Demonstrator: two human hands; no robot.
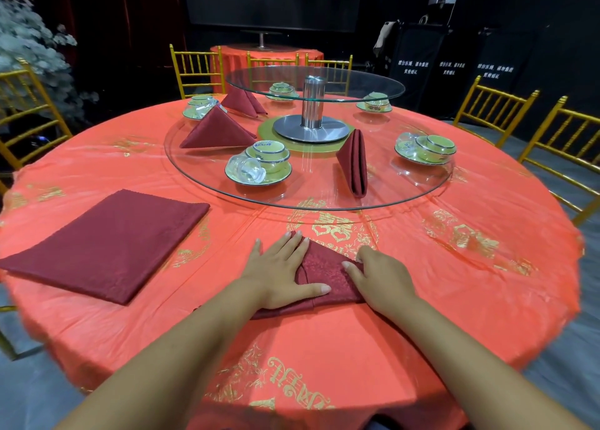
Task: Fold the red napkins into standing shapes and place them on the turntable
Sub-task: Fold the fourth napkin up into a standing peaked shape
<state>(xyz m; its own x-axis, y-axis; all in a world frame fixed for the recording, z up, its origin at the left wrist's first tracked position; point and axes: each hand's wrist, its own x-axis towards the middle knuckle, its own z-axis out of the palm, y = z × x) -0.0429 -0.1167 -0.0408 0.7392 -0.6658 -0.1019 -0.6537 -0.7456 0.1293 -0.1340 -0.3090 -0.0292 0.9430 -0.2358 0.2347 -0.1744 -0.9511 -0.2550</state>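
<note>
Orange-red plastic cloth with gold print covers the round table (pixel 454 267). Gold chairs (pixel 493 115) ring it on the far side of the turntable.

Glass turntable (pixel 406 186) at table centre, steel post, smaller glass tier (pixel 357 85) above.

Flat napkin (pixel 107 244): dark red, unfolded, on the cloth left of the turntable and nearer the person. Looks like more than one layer; count unclear.

Three standing napkins on the turntable: one at its left part (pixel 217 131), one behind that (pixel 243 102), one right of the post (pixel 355 160), seen edge-on.

Bowl sets on the turntable: front (pixel 259 166), right (pixel 425 149).

Working napkin (pixel 324 267): on the cloth just in front of the turntable's near rim, a flat triangle.

Left hand (pixel 279 274): fingers straight, spread, pressing the napkin's left half flat. Right hand (pixel 383 277): on the right edge, fingers bent; cannot tell whether it pinches the cloth or only presses.

Progress, judged: three placed, a fourth mid-fold and not yet standing, the flat napkin untouched. Roughly halfway or past.

Room: bare glass shows at the turntable's near right, between the edge-on napkin and the right bowl set. The reach there from the near rim looks open; the front bowl set sits close to that rim.
</note>
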